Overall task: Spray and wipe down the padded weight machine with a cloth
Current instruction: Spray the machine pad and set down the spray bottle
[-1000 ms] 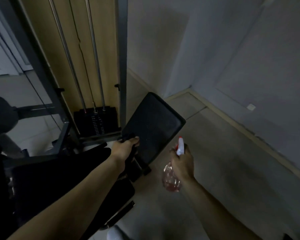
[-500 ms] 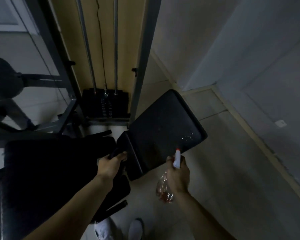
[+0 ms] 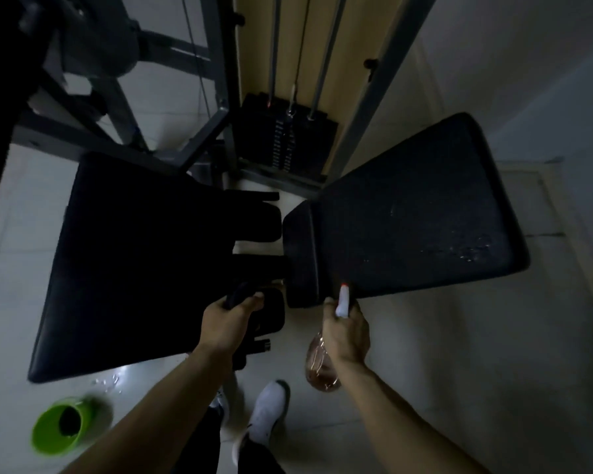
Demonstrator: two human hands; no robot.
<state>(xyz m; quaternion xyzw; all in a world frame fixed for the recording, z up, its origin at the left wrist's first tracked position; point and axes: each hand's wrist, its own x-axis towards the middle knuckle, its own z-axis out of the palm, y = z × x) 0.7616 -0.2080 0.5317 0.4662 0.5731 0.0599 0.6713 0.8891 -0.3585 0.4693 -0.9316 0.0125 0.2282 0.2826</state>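
Right hand (image 3: 348, 331) grips spray bottle (image 3: 322, 369), nozzle at right pad (image 3: 408, 213), droplets on it. Left hand (image 3: 226, 319) curled round dark object (image 3: 236, 297); cloth or handle, can't tell.

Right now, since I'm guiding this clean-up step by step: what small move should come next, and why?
Probably bring the left hand with its dark cloth up onto the right-hand pad and start wiping. Droplets glisten on that pad's far part, the right hand holds the spray bottle by its near edge, and the cloth is not on it.
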